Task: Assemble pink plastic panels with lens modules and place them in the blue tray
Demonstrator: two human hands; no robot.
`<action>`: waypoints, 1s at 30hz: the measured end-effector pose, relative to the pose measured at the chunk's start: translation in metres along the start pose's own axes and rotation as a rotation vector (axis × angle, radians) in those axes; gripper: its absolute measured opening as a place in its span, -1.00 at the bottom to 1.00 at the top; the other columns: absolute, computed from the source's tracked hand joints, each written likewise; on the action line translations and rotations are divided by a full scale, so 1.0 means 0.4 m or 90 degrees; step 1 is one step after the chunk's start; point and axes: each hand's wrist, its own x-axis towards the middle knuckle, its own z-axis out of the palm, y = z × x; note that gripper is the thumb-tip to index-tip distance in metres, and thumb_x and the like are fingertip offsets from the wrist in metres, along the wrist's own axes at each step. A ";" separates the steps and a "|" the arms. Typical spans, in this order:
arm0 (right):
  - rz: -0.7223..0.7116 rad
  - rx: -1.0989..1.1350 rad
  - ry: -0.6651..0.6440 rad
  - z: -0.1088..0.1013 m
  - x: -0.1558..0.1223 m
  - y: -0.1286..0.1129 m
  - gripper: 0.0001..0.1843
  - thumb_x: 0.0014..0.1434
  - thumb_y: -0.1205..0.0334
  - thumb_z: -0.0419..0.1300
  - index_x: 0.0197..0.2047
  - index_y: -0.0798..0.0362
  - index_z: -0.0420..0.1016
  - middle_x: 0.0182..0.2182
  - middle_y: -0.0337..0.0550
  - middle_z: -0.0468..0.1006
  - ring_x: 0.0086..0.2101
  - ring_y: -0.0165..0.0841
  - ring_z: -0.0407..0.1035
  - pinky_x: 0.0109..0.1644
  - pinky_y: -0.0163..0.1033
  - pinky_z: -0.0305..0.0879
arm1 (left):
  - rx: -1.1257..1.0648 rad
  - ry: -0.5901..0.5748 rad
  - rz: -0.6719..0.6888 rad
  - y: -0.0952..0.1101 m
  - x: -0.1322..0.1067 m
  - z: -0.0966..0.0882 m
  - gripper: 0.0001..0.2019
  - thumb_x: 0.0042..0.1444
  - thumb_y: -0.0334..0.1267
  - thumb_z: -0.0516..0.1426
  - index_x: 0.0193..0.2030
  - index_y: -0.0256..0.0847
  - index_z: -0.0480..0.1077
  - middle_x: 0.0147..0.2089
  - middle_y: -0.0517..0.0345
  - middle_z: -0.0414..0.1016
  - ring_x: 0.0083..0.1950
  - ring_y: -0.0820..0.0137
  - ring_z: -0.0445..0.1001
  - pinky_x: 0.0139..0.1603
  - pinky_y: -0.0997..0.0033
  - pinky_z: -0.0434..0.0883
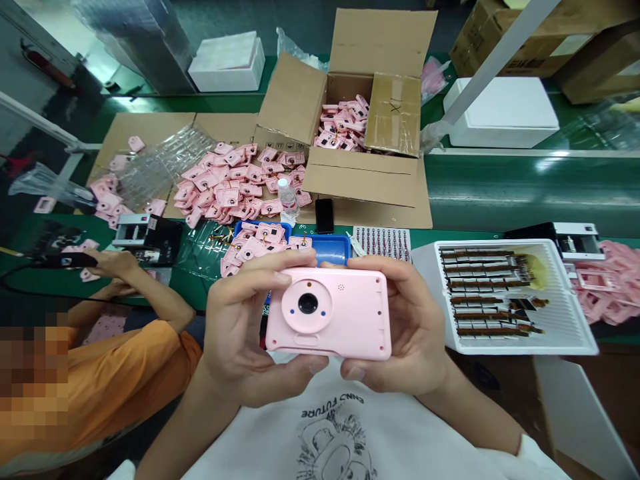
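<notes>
A pink toy camera (350, 313) is held up before my chest, its round lens side facing me. My left hand (250, 327) grips its left end, fingers along the top edge and thumb below. Around the right end closes my right hand (405, 327), thumb at the bottom edge. Just beyond the camera are blue trays (327, 250), partly hidden by my hands. Pink casing parts (260, 241) with small dark pieces fill the left tray.
Behind lie a heap of pink casings (220, 183), a bottle (287, 199), a phone (325, 216) and an open carton (365, 177). At right stands a white foam tray (570, 320) with rows of flat brown strips. A co-worker in an orange shirt (125, 380) works at left.
</notes>
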 end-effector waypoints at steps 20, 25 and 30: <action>0.015 0.032 -0.010 0.007 0.009 -0.001 -0.05 -0.10 0.28 0.65 0.33 -0.17 0.41 0.16 -0.07 0.56 0.09 -0.07 0.51 0.27 0.06 0.44 | -0.058 0.024 -0.017 -0.007 -0.003 0.003 -0.35 -0.06 -0.23 0.49 0.21 -0.07 0.46 0.18 -0.01 0.61 0.16 0.03 0.60 0.16 -0.04 0.61; 0.012 0.020 -0.006 0.004 0.009 -0.002 -0.05 -0.10 0.27 0.65 0.32 -0.17 0.42 0.14 -0.08 0.56 0.09 -0.09 0.51 0.27 0.02 0.44 | -0.064 0.015 0.000 -0.011 -0.002 0.001 -0.32 -0.06 -0.28 0.49 0.22 -0.12 0.44 0.20 -0.06 0.58 0.17 0.02 0.59 0.16 -0.02 0.60; 0.014 0.006 -0.002 -0.001 0.008 -0.002 -0.05 -0.10 0.26 0.65 0.33 -0.16 0.42 0.13 -0.08 0.56 0.09 -0.10 0.52 0.26 0.00 0.45 | -0.037 0.008 -0.004 -0.008 -0.003 0.004 -0.36 0.00 -0.24 0.47 0.23 -0.13 0.42 0.22 -0.08 0.56 0.21 0.02 0.56 0.20 -0.04 0.58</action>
